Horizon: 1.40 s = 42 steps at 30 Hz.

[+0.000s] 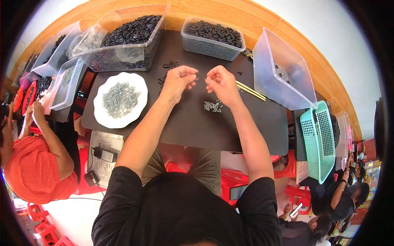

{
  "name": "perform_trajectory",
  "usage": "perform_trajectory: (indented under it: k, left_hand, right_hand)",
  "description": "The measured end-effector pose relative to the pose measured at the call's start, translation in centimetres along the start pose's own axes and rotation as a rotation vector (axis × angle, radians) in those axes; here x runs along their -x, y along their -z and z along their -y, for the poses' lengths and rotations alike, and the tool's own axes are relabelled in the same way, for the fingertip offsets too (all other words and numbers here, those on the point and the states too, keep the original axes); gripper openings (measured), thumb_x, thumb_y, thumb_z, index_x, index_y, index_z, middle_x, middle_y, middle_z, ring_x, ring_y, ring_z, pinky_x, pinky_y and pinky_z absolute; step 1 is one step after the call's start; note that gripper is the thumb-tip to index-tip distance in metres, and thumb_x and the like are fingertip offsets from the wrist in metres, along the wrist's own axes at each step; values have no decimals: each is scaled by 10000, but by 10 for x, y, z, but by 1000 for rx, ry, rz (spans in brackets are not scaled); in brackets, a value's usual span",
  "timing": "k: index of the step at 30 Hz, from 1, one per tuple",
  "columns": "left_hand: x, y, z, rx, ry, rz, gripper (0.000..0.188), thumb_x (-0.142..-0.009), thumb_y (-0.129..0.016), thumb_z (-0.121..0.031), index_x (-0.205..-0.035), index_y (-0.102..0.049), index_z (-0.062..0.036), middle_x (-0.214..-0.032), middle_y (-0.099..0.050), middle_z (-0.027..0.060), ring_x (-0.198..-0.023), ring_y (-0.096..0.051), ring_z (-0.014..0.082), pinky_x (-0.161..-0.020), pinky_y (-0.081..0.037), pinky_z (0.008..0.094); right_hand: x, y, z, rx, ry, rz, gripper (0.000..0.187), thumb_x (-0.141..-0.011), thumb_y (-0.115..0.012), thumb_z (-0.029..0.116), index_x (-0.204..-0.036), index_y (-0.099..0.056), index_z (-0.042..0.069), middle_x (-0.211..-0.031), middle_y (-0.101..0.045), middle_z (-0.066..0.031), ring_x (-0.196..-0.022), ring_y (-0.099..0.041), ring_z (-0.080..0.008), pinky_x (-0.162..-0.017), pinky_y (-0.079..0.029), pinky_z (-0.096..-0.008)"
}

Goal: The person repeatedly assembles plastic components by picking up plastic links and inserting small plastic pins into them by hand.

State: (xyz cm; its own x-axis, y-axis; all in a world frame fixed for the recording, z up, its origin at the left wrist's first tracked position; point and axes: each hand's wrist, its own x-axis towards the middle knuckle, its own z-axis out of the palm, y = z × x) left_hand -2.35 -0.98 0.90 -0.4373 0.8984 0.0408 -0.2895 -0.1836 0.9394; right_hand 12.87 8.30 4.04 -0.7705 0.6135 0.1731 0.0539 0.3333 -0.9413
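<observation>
Pinching closed, the left hand (179,83) holds a small black piece (197,75); what the right hand (221,85) pinches is unclear.

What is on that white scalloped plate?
A heap of small silvery pieces lies on the white plate; the heap covers the plate's middle and its own lower pieces.

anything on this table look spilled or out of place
A small heap of silvery metal pieces lies directly on the dark table, off the white plate that holds many more. Some black pieces also lie loose outside the clear tub. Either could be deliberate; no damage is evident.
</observation>
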Motion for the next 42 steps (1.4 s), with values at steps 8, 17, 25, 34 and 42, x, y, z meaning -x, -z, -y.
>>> perform_trajectory:
  k: [8,17,25,34,42]
  left_hand:
    - [5,-12,5,139,14,96,169,-792,-662,-55,-954,-633,-14,-813,-655,61,-681,-611,114,-605,-475,210]
    - [6,-11,5,191,4,110,142,-817,-649,-42,-955,-642,-10,-843,-660,64,-710,-621,115,-641,-504,220]
    - [7,-14,1,127,-31,98,133,-810,-650,-21,-940,-642,1,-822,-655,63,-690,-609,106,-627,-497,218]
    - [5,-16,3,-103,-195,100,110,-812,-643,-11,-921,-645,5,-789,-643,46,-671,-583,84,-598,-474,209]
    - [7,-14,2,-148,-197,106,91,-810,-651,-24,-897,-649,2,-744,-636,27,-616,-549,66,-564,-451,199]
  right_hand:
    - [8,-9,-13,-290,119,-100,151,-829,-553,-56,-957,-487,-8,-822,-560,-63,-686,-575,-102,-595,-520,-240]
    - [11,-11,-11,-304,140,-78,148,-848,-542,-44,-995,-551,-34,-837,-607,-82,-729,-602,-112,-618,-521,-240]
    - [13,-9,-6,-315,127,-67,140,-845,-558,-39,-983,-574,-35,-830,-618,-75,-715,-605,-110,-608,-519,-236]
    - [13,-7,-9,-260,109,-81,132,-833,-576,-35,-965,-577,-28,-811,-613,-68,-674,-591,-98,-585,-512,-229]
    - [15,-13,-11,-234,136,-132,128,-821,-583,-46,-946,-574,-22,-797,-602,-57,-648,-573,-84,-570,-504,-222]
